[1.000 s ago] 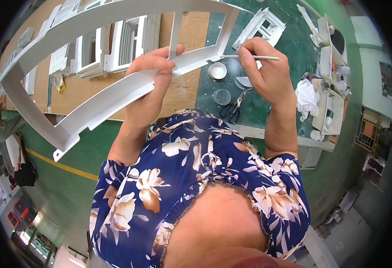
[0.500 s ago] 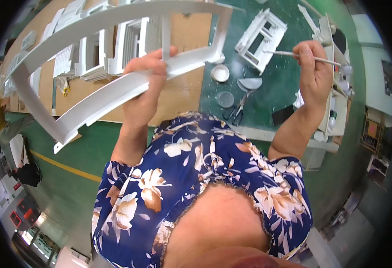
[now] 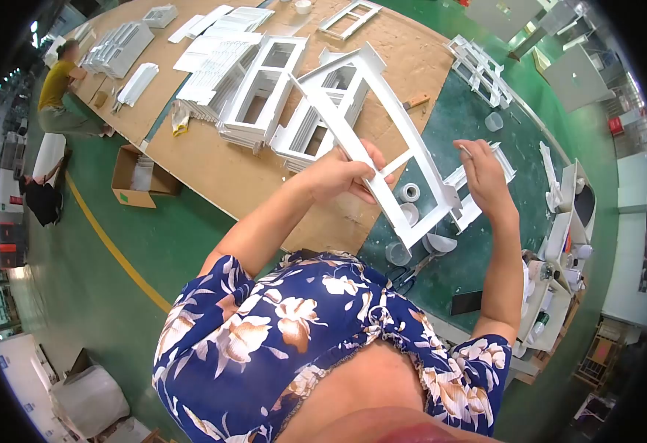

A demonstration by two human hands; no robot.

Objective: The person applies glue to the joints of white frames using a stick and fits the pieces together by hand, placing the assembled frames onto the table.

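My left hand (image 3: 353,173) is closed around one long rail of a white rectangular frame (image 3: 387,205) with a crossbar, held tilted above the table. My right hand (image 3: 486,181) pinches a thin white stick (image 3: 464,150) near the frame's right side; most of the stick is hidden behind the fingers. Beneath lies another white frame (image 3: 469,212) on the green surface, partly covered by the held one. Close by are a white ring-shaped roll (image 3: 410,193), a white cup (image 3: 410,214), a clear cup (image 3: 397,254), a white half-disc (image 3: 440,244) and scissors (image 3: 412,273).
Stacks of white frames (image 3: 264,92) stand on the brown board (image 3: 338,229) at left. A wooden-handled tool (image 3: 417,102) lies behind. Bins (image 3: 559,258) line the right edge. A cardboard box (image 3: 133,198) sits on the floor; a person (image 3: 57,85) works at far left.
The held frame has swung right and tilted steeply, now between my hands. My right hand has shifted lower in view, still with the stick. The view has turned, showing more of the table.
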